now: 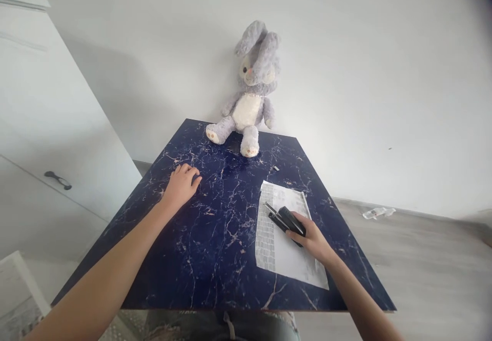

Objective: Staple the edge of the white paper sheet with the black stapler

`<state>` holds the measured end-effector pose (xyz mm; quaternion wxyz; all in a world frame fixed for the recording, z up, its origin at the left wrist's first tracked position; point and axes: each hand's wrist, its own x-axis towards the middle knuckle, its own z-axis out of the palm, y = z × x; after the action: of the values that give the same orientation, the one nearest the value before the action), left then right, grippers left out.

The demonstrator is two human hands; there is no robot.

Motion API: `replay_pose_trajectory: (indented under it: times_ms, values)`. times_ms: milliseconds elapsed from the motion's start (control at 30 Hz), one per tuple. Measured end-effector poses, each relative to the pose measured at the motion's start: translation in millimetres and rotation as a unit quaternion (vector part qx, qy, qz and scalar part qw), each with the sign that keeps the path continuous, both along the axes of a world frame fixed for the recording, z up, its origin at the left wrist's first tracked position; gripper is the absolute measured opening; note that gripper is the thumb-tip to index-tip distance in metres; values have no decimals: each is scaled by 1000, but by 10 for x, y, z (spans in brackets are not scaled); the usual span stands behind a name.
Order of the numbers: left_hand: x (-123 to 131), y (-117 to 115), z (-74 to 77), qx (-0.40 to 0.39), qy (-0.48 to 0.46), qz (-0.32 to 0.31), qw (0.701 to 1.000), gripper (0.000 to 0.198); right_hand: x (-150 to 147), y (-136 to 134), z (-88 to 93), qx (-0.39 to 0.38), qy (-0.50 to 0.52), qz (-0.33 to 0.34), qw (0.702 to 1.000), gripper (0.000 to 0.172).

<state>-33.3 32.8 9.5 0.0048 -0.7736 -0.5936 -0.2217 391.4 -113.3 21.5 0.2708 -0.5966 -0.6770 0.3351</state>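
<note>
A black stapler (pixel 288 220) is in my right hand (pixel 310 236), its thumb and fingers wrapped round the body. The metal front end points up and to the left. Beneath it lies a white sheet of paper (pixel 295 261), printed with a grey block pattern along its left side. My left hand (pixel 182 183) rests on the dark blue marbled table (pixel 215 243), fingers loosely bent and apart, holding nothing. Beyond the paper, a small whitish piece (pixel 276 168) sits on the tabletop, too small to name.
A grey plush rabbit (pixel 249 107) sits at the table's far edge against the white wall (pixel 365 74). To the left stands a white cabinet (pixel 57 110) with a dark handle (pixel 57 180). A clear plastic item (pixel 378 213) lies on the floor at right.
</note>
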Motion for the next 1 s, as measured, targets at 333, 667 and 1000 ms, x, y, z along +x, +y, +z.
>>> replay_pose_trajectory:
  times_ms: [333, 667, 1000]
  values:
    - [-1, -8, -58, -16, 13, 40, 999, 22, -331, -155, -19, 40, -27, 49, 998, 34]
    - [-76, 24, -29, 2, -8, 75, 997, 23, 13, -92, -38, 51, 85, 50, 994, 50]
    - [-570, 279, -85, -38, -71, -1, 997, 32, -257, -101, -128, 52, -56, 69, 995, 49]
